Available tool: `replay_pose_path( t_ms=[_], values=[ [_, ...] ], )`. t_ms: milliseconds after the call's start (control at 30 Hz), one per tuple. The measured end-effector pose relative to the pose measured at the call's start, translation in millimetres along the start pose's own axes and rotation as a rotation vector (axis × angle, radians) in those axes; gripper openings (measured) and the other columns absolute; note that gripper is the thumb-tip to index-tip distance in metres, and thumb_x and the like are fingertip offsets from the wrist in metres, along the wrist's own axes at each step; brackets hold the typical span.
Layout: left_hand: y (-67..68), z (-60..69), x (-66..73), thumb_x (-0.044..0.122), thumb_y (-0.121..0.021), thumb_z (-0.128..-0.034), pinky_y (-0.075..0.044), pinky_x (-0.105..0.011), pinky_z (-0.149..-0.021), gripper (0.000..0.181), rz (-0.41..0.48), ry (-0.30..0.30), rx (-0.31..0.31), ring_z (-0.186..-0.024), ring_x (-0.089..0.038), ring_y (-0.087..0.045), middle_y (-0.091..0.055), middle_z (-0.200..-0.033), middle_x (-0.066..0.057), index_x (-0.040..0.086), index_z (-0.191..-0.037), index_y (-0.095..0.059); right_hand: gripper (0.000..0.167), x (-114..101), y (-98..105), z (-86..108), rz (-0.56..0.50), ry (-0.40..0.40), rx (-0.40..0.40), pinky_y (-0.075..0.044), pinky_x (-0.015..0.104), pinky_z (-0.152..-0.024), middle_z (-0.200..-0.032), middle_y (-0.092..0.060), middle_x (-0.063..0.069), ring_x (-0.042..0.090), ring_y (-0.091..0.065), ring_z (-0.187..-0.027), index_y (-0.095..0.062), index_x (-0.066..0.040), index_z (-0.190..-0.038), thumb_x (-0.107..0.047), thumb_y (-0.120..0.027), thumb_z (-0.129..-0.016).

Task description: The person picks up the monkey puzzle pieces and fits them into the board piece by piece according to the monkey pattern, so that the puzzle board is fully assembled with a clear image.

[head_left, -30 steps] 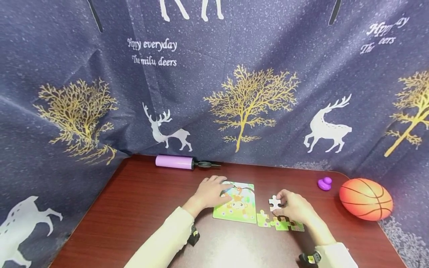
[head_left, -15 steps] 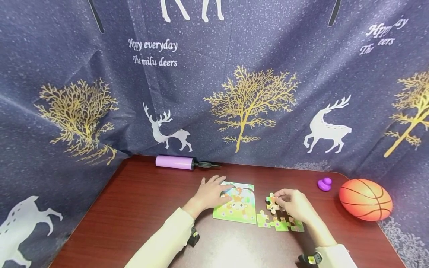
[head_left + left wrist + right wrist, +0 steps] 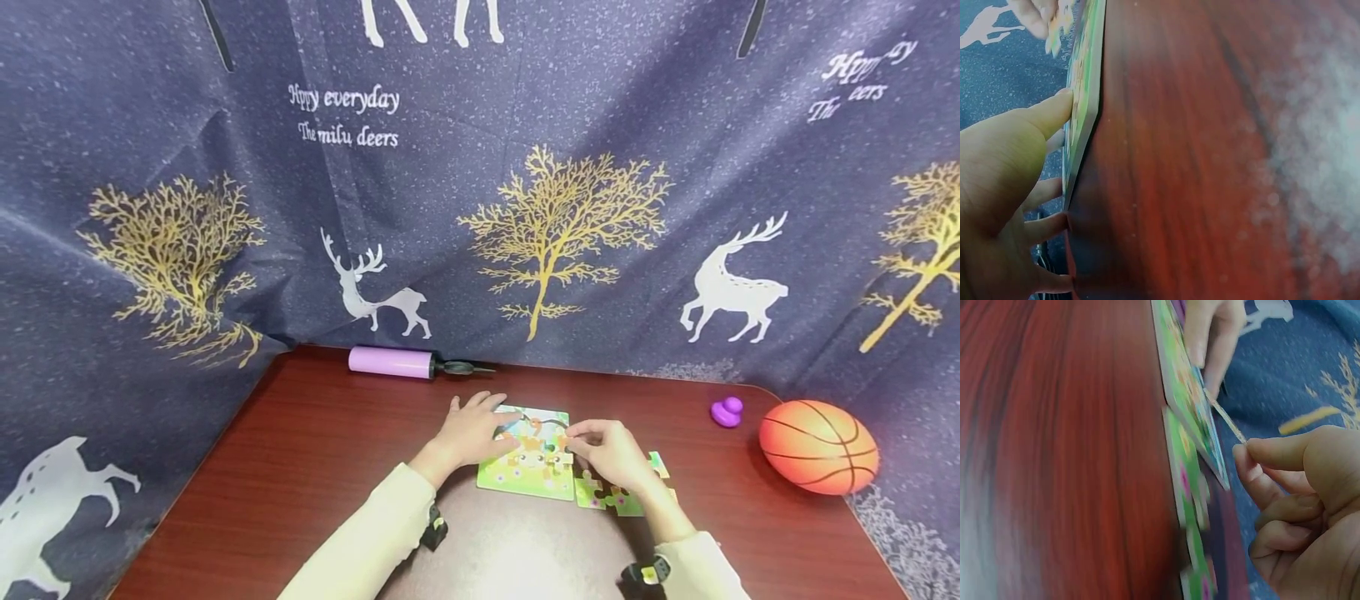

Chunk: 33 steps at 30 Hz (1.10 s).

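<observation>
My left hand (image 3: 468, 432) rests with spread, straight fingers on the left part of a square monkey picture board (image 3: 525, 483). In the left wrist view its thumb (image 3: 1057, 112) touches the board's printed face. A jigsaw puzzle piece (image 3: 557, 457) is pinched by thumb and fingertips of my right hand (image 3: 611, 454), over the board's right side. The right wrist view shows that piece (image 3: 1229, 424) edge-on and tilted above the board (image 3: 1179, 381). Green puzzle pieces (image 3: 592, 495) lie just right of the board, partly hidden under my right hand and forearm.
A lilac hand pump (image 3: 390, 362) lies at the table's back edge. A purple rubber duck (image 3: 726, 412) and an orange basketball (image 3: 819, 447) sit at the right on the dark red wooden table (image 3: 300, 450). A blue deer-print cloth (image 3: 420, 208) hangs behind.
My right hand turned the puzzle piece from its white back to its printed side, then carried it left from above the loose pieces to over the picture board. The left hand stayed put.
</observation>
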<state>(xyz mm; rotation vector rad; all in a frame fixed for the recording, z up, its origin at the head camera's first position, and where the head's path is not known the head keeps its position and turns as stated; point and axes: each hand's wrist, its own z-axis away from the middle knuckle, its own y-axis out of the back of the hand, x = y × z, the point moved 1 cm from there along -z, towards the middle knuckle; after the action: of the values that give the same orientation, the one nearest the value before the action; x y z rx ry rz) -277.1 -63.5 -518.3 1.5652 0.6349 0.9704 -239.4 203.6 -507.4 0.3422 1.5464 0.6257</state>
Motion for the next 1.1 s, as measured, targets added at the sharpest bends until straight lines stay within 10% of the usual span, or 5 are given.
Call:
replay_pose_path(
  t_ms=[533,1100],
  values=[
    [-2.8,-2.5,-1.5,0.061,-0.056,-0.0991,-0.029,-0.076,-0.108,0.055,-0.033,0.002,-0.001,-0.150,-0.034,-0.034,-0.041,-0.163,-0.004,0.039,-0.149,-0.058,0.009,-18.3,-37.4,-18.2,-0.070,-0.061,0.005,-0.051,0.030,-0.060,-0.093,-0.076,0.005,0.017,-0.068,-0.076,-0.081,-0.007,-0.101,-0.007,-0.075,-0.093],
    [-1.7,8.2,5.8,0.051,-0.048,-0.1063,-0.029,-0.064,-0.116,0.053,-0.145,-0.067,-0.026,-0.151,-0.029,-0.033,-0.040,-0.163,-0.001,0.030,-0.155,-0.052,0.009,-23.4,-43.1,-23.1,0.086,-0.086,0.024,-0.054,0.036,-0.074,-0.096,-0.077,0.002,0.015,-0.069,-0.081,-0.083,-0.014,-0.099,-0.015,-0.078,-0.091]
  ],
)
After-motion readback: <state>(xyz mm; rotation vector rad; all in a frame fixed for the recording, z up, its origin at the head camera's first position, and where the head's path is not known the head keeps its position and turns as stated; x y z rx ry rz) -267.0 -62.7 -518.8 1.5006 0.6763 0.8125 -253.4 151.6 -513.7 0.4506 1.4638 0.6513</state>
